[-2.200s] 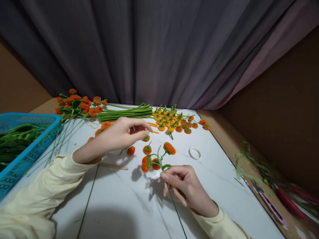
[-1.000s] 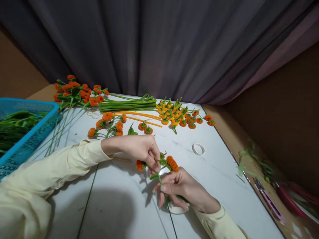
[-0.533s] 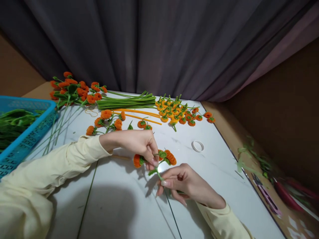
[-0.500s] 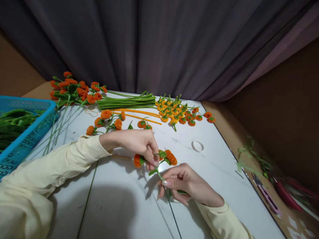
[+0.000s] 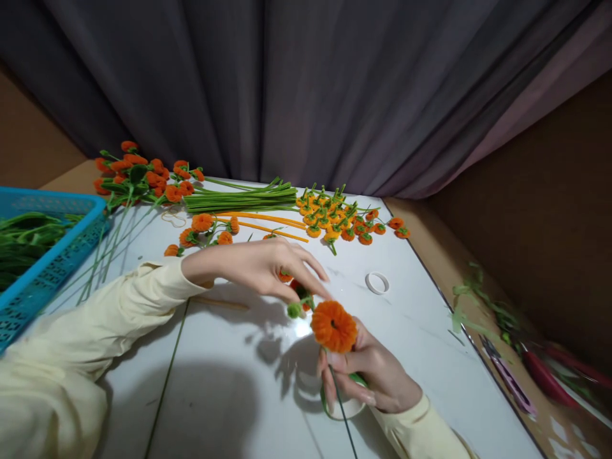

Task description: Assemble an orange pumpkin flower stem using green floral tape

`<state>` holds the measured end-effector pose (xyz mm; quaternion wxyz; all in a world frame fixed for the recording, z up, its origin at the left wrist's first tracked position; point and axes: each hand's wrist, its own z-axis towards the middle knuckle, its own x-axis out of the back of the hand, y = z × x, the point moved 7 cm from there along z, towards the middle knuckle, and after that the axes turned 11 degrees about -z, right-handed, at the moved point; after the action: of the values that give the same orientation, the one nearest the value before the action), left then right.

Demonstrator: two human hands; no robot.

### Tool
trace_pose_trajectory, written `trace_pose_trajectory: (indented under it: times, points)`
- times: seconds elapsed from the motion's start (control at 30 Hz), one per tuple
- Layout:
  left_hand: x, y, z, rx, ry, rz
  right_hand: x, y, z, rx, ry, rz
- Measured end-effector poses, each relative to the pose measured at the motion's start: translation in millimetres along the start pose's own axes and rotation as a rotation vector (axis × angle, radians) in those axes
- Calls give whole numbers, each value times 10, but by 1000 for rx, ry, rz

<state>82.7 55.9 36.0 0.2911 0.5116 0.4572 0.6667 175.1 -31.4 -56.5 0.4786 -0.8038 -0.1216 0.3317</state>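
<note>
My right hand (image 5: 363, 366) pinches the dark green stem (image 5: 342, 408) of a flower spray, just below its orange bloom (image 5: 333, 326), which faces up toward the camera. A roll of green tape (image 5: 348, 408) hangs at the same hand, partly hidden by the fingers. My left hand (image 5: 272, 268) arches over the spray with its fingers apart, close to a small green bud (image 5: 294, 310) and darker orange blooms partly hidden behind the fingers.
A blue basket (image 5: 52, 255) of green leaves stands at left. Orange flowers (image 5: 138, 172), green stems (image 5: 239, 199) and yellow flower heads (image 5: 327, 213) lie at the back. A white ring (image 5: 377, 283), pink-handled cutters (image 5: 511, 379) and green scraps (image 5: 488, 303) are at right.
My left hand has let go of the spray's top and spread its fingers. The spray has turned, with an orange bloom now facing the camera. My right hand has shifted slightly right and down.
</note>
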Motion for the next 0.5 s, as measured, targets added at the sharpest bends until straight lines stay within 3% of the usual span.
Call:
trace_pose_trajectory:
  times: [0.13,0.2,0.27,0.37,0.5]
  points:
    - [381,76,-139,158,299,239,125,-294,-191,44,314,-332]
    - [436,53,-184,287,378,224,135,-360,-241,31,380,-457]
    - [335,-24,-152,372,322,136,122,-388,-247,20,411,-553]
    - [102,-169,-20,386,192,-18,83,-396,-214,-7,442,-637]
    - [-9,-343,85,352,225,-175,64,-417,-163,-14,427,-638]
